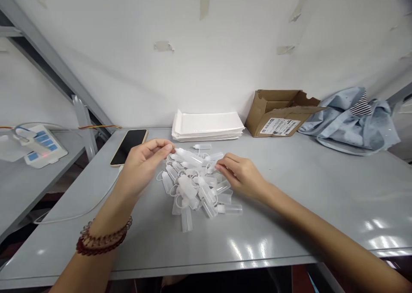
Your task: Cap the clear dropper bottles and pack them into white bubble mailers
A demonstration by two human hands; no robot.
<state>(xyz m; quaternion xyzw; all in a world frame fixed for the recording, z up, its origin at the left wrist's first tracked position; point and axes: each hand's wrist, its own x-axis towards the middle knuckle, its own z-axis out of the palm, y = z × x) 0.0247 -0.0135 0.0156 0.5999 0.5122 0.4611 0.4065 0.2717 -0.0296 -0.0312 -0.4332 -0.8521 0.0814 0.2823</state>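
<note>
The left hand (141, 164) pinches one small clear bottle (188, 157) at the heap's far left edge, its long axis pointing right. The right hand (241, 175), fingers curled, touches the bottle heap (196, 185) mid-counter (289, 207) between both hands.

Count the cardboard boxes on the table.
1. The cardboard box lies on its side at the back of the table, between the stack of white trays and the blue cloth.
</note>
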